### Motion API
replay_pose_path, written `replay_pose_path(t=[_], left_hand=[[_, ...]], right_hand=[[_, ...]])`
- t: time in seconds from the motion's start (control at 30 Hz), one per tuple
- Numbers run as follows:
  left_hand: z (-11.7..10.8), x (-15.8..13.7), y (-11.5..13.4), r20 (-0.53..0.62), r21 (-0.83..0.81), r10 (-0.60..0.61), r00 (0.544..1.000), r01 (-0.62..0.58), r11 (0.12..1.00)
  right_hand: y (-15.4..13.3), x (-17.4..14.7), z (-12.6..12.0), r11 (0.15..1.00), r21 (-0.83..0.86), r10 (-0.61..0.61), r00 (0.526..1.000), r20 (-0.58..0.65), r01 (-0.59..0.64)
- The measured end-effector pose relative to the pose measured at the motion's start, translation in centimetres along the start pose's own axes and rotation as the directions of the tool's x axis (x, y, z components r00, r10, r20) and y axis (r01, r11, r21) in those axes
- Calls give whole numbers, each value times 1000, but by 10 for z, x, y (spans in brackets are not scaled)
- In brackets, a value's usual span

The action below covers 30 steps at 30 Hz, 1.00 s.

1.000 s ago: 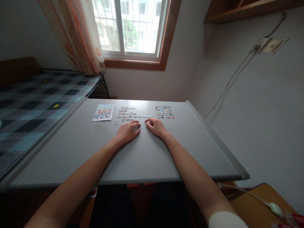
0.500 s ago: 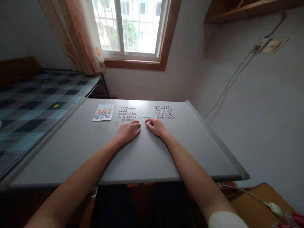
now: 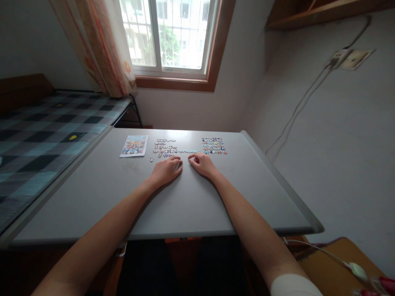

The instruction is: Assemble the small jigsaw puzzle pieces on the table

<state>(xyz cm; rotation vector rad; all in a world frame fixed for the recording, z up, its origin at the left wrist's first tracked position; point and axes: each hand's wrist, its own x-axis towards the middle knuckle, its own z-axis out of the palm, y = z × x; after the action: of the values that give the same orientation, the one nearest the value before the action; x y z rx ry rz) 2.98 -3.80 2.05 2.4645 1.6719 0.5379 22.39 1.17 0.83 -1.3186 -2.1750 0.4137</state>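
Observation:
My left hand [image 3: 167,170] rests on the grey table [image 3: 188,205], palm down, fingers loosely bent and thumb apart, with no object visible in it. Just beyond its fingers lie loose jigsaw pieces [image 3: 166,148] in rough rows. Facing it across a small gap, my right hand [image 3: 202,163] also rests on the tabletop, its fingers curved and a gap showing beside the thumb. A joined strip of pale blue jigsaw pieces [image 3: 189,151] lies just past both hands. Another group of jigsaw pieces [image 3: 213,145] sits beyond my right hand. One single piece [image 3: 151,159] lies left of my left hand.
A printed picture sheet [image 3: 134,146] lies at the table's far left. A bed with a checked cover [image 3: 61,119] stands along the left side. The wall with a window [image 3: 180,37] is behind the table. A white cable [image 3: 321,248] runs beside the right front corner.

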Motion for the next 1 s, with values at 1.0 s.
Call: replay_pose_path(t=[1.0], left_hand=[[2,1,-2,-12,18,25,1000,-24,1000]], right_hand=[[2,0,1,1000,4,-15,1000,-8,16]])
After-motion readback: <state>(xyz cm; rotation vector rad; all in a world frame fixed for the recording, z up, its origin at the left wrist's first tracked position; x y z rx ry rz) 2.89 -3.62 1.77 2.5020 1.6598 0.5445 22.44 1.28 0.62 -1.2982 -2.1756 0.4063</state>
